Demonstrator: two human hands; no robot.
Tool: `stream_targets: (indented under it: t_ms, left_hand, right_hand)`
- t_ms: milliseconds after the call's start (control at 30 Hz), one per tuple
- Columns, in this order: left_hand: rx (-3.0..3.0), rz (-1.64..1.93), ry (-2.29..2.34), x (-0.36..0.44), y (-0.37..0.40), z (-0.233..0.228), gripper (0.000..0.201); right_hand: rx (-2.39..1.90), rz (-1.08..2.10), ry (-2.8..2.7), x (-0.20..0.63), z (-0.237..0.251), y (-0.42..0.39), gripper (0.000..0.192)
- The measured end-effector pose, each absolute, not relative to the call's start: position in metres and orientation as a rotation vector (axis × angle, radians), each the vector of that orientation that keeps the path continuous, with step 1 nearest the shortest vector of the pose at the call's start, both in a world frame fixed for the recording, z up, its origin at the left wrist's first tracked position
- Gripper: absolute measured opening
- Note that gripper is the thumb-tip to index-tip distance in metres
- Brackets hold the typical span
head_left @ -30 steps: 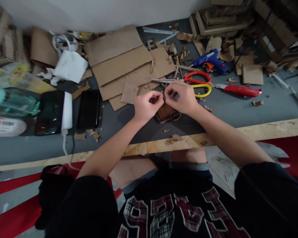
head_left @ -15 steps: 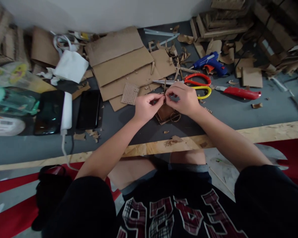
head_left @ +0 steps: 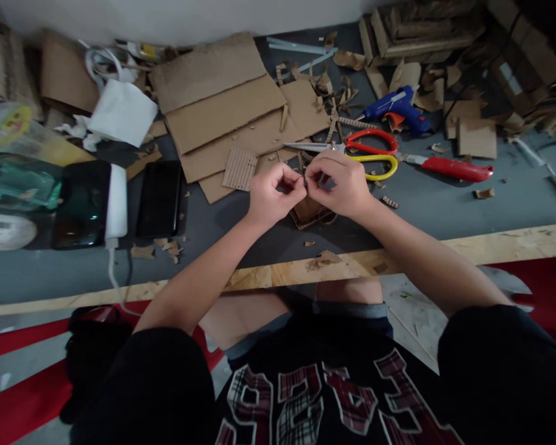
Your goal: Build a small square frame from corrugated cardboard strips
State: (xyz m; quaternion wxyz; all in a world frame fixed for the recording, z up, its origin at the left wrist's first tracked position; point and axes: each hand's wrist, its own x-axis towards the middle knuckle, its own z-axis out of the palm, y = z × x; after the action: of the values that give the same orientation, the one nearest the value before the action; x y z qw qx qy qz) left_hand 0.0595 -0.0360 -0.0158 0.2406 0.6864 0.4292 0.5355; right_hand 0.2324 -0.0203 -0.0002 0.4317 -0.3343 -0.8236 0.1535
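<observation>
My left hand (head_left: 277, 193) and my right hand (head_left: 337, 184) meet fingertip to fingertip, each closed in a pinch. Whatever small thing lies between the fingertips is too tiny to make out. Just beneath them, a small brown cardboard piece (head_left: 308, 212) with a ridged edge rests on the dark table, partly covered by my hands. Beyond my right hand lie scissors (head_left: 373, 142) with one red and one yellow handle, their blades pointing left. A square of corrugated cardboard (head_left: 239, 169) lies to the left of my left hand.
Large cardboard sheets (head_left: 222, 114) spread behind my hands. At the right are a blue glue gun (head_left: 396, 110) and a red-handled knife (head_left: 456, 168). On the left sit a black phone (head_left: 160, 199), a white cabled device (head_left: 116, 204) and bottles. Scraps lie scattered; a wooden strip (head_left: 278, 277) edges the table.
The view has shifted slightly, so the table things appear a little higher and more spread. Both hands stay pinched together over the cardboard piece, with only slight finger movement.
</observation>
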Motion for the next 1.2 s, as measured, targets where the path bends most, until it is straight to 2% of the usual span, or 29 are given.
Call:
stream_targets:
  t_ms: [367, 433, 600, 733, 867, 1000, 1067, 1133, 1200]
  left_hand:
    - [1.781, 1.356, 1.145, 0.060, -0.033, -0.015, 0.045]
    - [1.752, 1.318, 1.136, 0.060, -0.032, -0.015, 0.048]
    - [1.627, 1.233, 0.945, 0.062, -0.028, -0.018, 0.055]
    - [1.527, 1.219, 0.834, 0.061, -0.026, -0.019, 0.054]
    - [1.545, 1.220, 0.900, 0.056, -0.024, -0.018, 0.052]
    - [1.549, 1.336, 0.843, 0.053, -0.019, -0.019, 0.042]
    - [1.476, 1.364, 0.813, 0.051, -0.015, -0.021, 0.034]
    - [1.364, 1.357, 0.791, 0.049, -0.012, -0.022, 0.025]
    - [1.257, 1.344, 0.747, 0.047, -0.011, -0.021, 0.018]
  right_hand:
    - [-0.816, 0.599, -1.973, 0.232, 0.006, -0.017, 0.017]
    - [-0.810, 0.727, -1.914, 0.232, 0.003, -0.015, 0.022]
    - [-0.670, 1.311, -1.703, 0.230, -0.005, -0.013, 0.039]
    - [-0.646, 1.436, -1.640, 0.231, -0.001, -0.011, 0.039]
    - [-0.683, 1.310, -1.677, 0.240, -0.001, -0.005, 0.032]
    - [-0.861, 0.803, -1.738, 0.250, -0.008, 0.005, 0.021]
    - [-0.928, 0.559, -1.813, 0.253, -0.009, 0.008, 0.035]
    - [-0.900, 0.458, -1.948, 0.253, -0.007, 0.007, 0.049]
    - [-0.842, 0.462, -2.063, 0.250, -0.005, 0.005, 0.049]
